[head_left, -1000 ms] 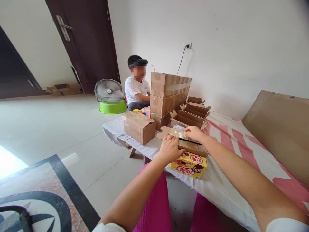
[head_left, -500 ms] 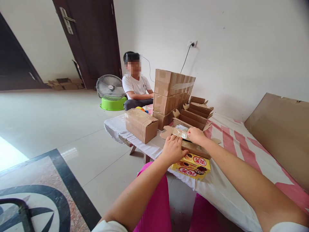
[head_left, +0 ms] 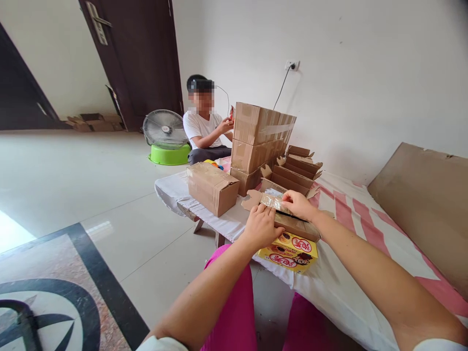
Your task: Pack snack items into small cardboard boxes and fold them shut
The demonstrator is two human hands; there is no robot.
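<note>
In front of me an open cardboard box (head_left: 296,225) rests on yellow printed cartons (head_left: 288,258). My left hand (head_left: 261,226) grips its near left part, fingers over the flap and thumb along the front side. A strip of shiny clear packing tape (head_left: 270,202) lies across the raised flap. My right hand (head_left: 300,205) is closed at the right end of that tape, its fingertips pinched on it. Part of the box's inside is hidden by my hands; something whitish shows behind the flap.
Open empty cardboard boxes (head_left: 292,178) stand in a row behind. A stack of taped cartons (head_left: 256,141) and a single closed carton (head_left: 213,189) are to the left. Beyond sits another person (head_left: 204,129) near a fan (head_left: 166,129). A large cardboard sheet (head_left: 420,204) leans at right.
My right hand has shifted slightly left and up along the tape. My left hand stays on the box. The other person has raised a hand with a small red item.
</note>
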